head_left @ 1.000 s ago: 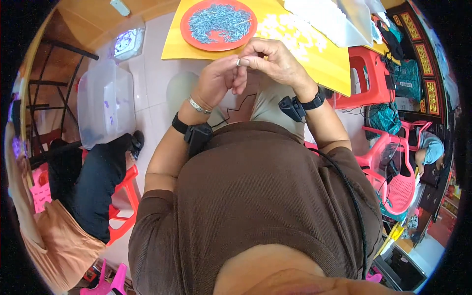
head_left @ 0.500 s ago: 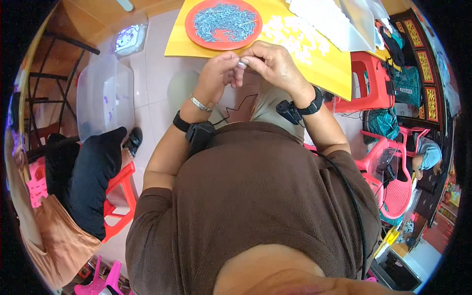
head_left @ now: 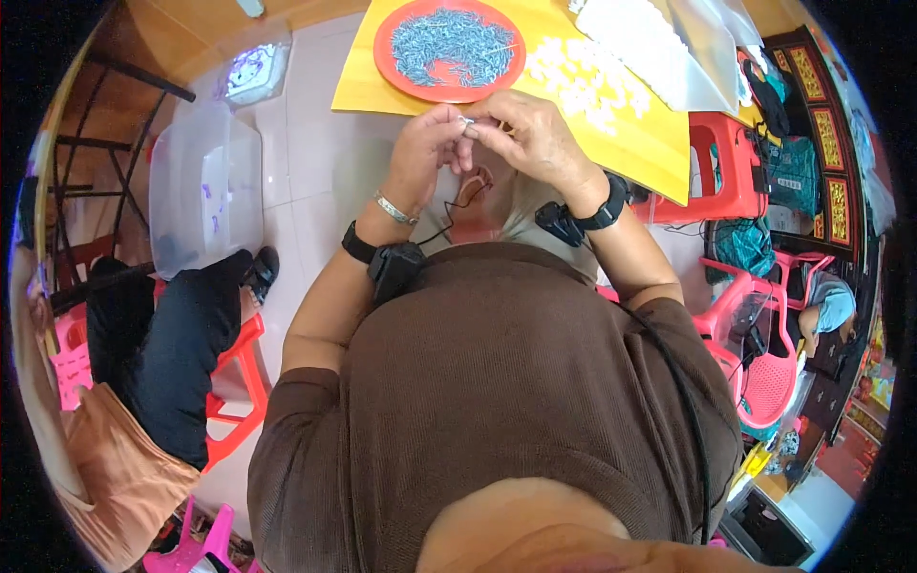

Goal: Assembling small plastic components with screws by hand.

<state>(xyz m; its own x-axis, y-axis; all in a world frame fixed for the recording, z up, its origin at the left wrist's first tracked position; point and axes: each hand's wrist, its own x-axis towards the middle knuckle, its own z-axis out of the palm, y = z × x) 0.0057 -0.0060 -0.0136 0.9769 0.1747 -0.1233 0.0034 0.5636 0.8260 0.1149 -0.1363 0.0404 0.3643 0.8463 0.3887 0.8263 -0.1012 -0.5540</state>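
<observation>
My left hand (head_left: pixel 425 153) and my right hand (head_left: pixel 535 138) meet just off the near edge of the yellow table. Their fingertips pinch a small white piece (head_left: pixel 466 124) between them; most of it is covered, so its exact kind is hard to make out. Just beyond my fingers lies a red plate (head_left: pixel 449 94) heaped with thin grey-blue metal pieces (head_left: pixel 458 43), like small nails or screws. Many small white pieces (head_left: pixel 592 91) are scattered on the yellow tabletop (head_left: pixel 358 81) to the right of the plate.
A translucent bin (head_left: pixel 702 81) with a white heap stands at the table's far right. Beside the table is a red stool (head_left: pixel 712 162). On the left are a clear plastic tub (head_left: pixel 205 181) and a seated person's dark-trousered leg (head_left: pixel 191 334). A pink chair (head_left: pixel 764 382) is at right.
The table and plate appear slightly farther right in the picture. My hands remain pinched together, and a little more of the white piece shows between my fingertips.
</observation>
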